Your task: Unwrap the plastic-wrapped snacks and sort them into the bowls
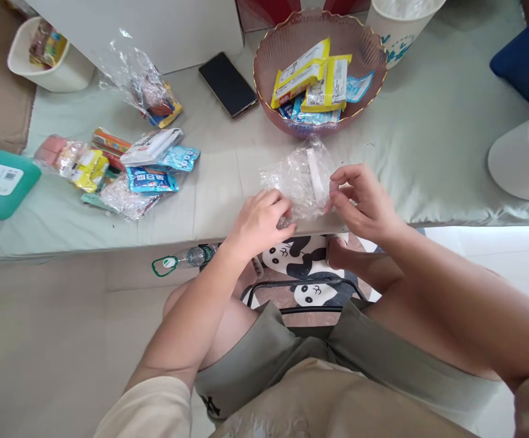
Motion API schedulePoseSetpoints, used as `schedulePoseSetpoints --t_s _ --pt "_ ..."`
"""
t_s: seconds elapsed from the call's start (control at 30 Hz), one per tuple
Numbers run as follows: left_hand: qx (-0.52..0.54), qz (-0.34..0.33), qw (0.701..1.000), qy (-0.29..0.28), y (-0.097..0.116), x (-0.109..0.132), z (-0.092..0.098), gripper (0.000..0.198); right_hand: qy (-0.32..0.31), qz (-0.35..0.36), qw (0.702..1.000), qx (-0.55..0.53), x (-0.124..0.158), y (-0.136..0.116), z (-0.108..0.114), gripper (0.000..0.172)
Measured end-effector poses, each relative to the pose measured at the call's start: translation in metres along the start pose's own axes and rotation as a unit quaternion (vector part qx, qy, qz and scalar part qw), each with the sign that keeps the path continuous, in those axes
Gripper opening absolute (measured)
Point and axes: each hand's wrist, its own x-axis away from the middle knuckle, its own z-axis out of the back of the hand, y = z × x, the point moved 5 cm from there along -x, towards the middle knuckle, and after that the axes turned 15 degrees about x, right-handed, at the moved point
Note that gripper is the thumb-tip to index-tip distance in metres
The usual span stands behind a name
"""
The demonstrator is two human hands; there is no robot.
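A crumpled clear plastic bag (291, 181) with a white strip along one side lies at the front edge of the covered table. My left hand (260, 222) has its fingers curled over the bag's near left corner. At the bag's right edge, my right hand (367, 204) pinches the plastic near the white strip between thumb and fingers. Just beyond the bag stands a pink ribbed glass bowl (264, 82) with a gold rim. Yellow snack packets (325, 85) and blue packets (321, 117) lie in it.
Left of the bag is a pile of wrapped snacks (152, 179), with a filled clear bag (148, 91) behind it. A black phone (228, 84) lies beside the bowl. White bins (515, 158) stand right and back. Below the table is a plastic bottle (195, 256).
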Motion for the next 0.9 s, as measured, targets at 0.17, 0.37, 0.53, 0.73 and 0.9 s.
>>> schedulePoseSetpoints --t_s 0.17,0.37,0.53,0.73,0.9 --pt "-0.014 0.024 1.0 -0.003 0.001 -0.001 0.0 0.012 0.007 -0.047 0.991 0.127 -0.004 0.005 0.005 0.021" --pt "-0.043 0.031 0.999 0.01 0.004 0.003 0.005 0.016 0.009 -0.138 0.965 0.221 -0.007 0.027 0.006 0.031" --pt "-0.056 0.036 0.996 0.062 0.006 0.007 0.012 0.034 0.076 -0.102 0.939 0.319 -0.008 0.023 0.016 0.033" --pt "-0.02 -0.049 0.991 0.122 0.015 0.005 0.017 0.022 0.011 0.124 0.942 0.31 -0.006 -0.019 0.003 0.03" --pt "-0.019 -0.035 0.999 -0.022 0.012 0.005 -0.001 0.063 -0.149 0.195 0.915 0.321 0.006 -0.013 -0.022 0.06"
